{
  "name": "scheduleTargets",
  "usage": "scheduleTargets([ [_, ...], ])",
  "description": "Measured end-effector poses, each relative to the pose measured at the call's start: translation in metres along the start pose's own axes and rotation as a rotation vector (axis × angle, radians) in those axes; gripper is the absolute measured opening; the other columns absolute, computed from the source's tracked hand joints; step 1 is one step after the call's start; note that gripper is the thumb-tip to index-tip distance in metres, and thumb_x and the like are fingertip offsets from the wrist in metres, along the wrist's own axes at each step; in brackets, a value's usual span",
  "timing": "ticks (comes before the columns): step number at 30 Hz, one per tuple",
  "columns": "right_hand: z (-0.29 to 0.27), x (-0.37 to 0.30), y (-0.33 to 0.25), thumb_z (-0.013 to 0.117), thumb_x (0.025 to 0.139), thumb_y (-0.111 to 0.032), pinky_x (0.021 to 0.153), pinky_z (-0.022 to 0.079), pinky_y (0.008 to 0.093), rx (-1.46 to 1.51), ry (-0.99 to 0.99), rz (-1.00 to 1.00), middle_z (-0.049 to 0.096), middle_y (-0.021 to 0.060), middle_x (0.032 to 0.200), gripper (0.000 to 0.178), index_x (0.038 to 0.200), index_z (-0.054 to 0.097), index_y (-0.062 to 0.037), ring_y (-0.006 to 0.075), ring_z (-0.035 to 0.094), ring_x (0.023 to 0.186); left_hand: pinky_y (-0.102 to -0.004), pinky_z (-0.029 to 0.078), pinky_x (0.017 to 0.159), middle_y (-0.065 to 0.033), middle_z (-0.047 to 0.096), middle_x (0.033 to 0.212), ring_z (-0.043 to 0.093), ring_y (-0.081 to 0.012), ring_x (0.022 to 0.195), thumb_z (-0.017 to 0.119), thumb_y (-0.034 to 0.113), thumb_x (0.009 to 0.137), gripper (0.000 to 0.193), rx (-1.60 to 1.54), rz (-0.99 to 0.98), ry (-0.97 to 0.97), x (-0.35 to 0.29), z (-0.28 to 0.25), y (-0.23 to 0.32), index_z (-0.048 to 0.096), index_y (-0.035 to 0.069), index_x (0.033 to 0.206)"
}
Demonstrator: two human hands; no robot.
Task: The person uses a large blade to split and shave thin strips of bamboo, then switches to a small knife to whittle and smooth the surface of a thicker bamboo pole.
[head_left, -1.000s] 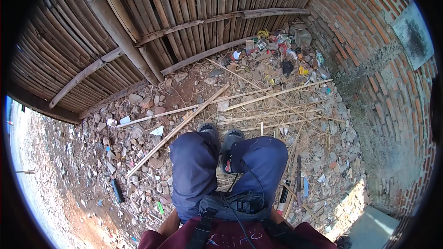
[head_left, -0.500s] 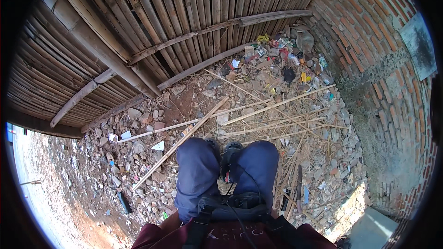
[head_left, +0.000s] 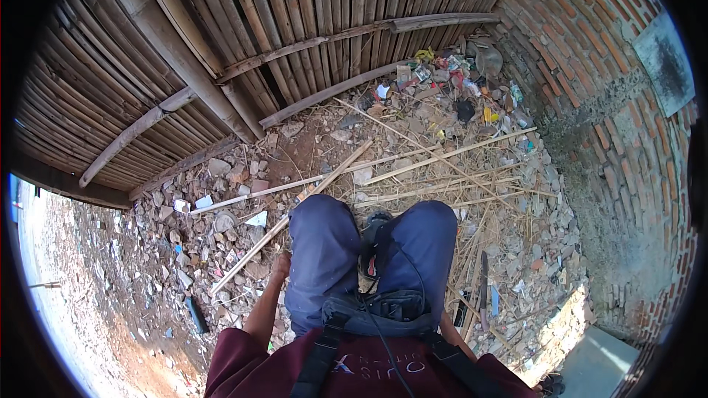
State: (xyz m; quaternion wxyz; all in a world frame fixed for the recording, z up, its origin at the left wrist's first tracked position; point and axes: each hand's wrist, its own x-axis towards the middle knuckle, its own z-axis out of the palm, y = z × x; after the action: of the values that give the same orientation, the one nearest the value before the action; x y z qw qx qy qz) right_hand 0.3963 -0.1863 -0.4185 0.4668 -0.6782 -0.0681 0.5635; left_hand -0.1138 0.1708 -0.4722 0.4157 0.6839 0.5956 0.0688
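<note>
A wall of bamboo slats (head_left: 317,0) fills the top, and a brick wall (head_left: 634,169) bounds the right. Below them spreads rubble-strewn ground (head_left: 140,280), with mixed litter (head_left: 450,74) heaped in the far corner. The person sits or squats low, knees bent in dark trousers (head_left: 324,250). The thickest bamboo strip (head_left: 251,256) slants over the ground just left of the left knee, crossing a thinner strip (head_left: 228,203); more strips (head_left: 450,156) lie beyond the knees. A long dark blade (head_left: 484,280) rests on the rubble to the right. The right forearm (head_left: 453,332) drops past the right thigh; the right grip is out of sight, its state impossible to tell. The left grip (head_left: 281,262) hangs beside the left knee, near the thickest bamboo strip; whether its fingers are apart or together cannot be told. Handling that strip well likely means taking it near its middle, minding its edges, lifting it squarely off the crossing, and keeping fingers clear of the white shard (head_left: 257,219).
</note>
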Motion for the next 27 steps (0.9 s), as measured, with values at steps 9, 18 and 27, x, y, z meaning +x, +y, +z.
scheduleTargets([
  [9, -0.030, -0.012, -0.084, 0.059, 0.105, -0.022, 0.076, 0.060, 0.0364, -0.460, 0.329, 0.046, 0.071, 0.0106, 0.102, 0.024, 0.113, 0.063, 0.0000, 0.0210, 0.071, 0.087, -0.0484, 0.036, 0.125, -0.0225, 0.036, 0.165, 0.036, -0.0467, 0.152, 0.077, 0.018, 0.081, 0.103, 0.378, -0.337, 0.069, 0.115, -0.035, 0.026, 0.021, 0.001, 0.166],
  [18, -0.044, -0.029, -0.056, 0.057, 0.104, -0.025, 0.091, 0.055, 0.0465, -0.746, 0.365, -0.275, 0.071, 0.0230, 0.103, 0.027, 0.114, 0.062, 0.0007, 0.0331, 0.071, 0.098, -0.0559, 0.042, 0.112, -0.0166, 0.060, 0.145, 0.055, -0.0343, 0.137, 0.068, 0.042, 0.097, 0.063, 0.511, -0.392, -0.028, 0.130, -0.014, 0.017, 0.054, 0.017, 0.152],
  [27, -0.026, -0.046, -0.131, 0.059, 0.101, -0.015, 0.066, 0.053, 0.0343, -0.505, 0.521, -0.281, 0.069, 0.0093, 0.084, 0.014, 0.098, 0.059, -0.0015, 0.0168, 0.067, 0.072, -0.0649, 0.053, 0.070, -0.0316, 0.071, 0.083, 0.069, -0.0548, 0.081, 0.057, 0.030, 0.104, 0.029, 0.291, 0.173, 0.148, 0.070, -0.088, 0.073, 0.057, 0.007, 0.121],
])
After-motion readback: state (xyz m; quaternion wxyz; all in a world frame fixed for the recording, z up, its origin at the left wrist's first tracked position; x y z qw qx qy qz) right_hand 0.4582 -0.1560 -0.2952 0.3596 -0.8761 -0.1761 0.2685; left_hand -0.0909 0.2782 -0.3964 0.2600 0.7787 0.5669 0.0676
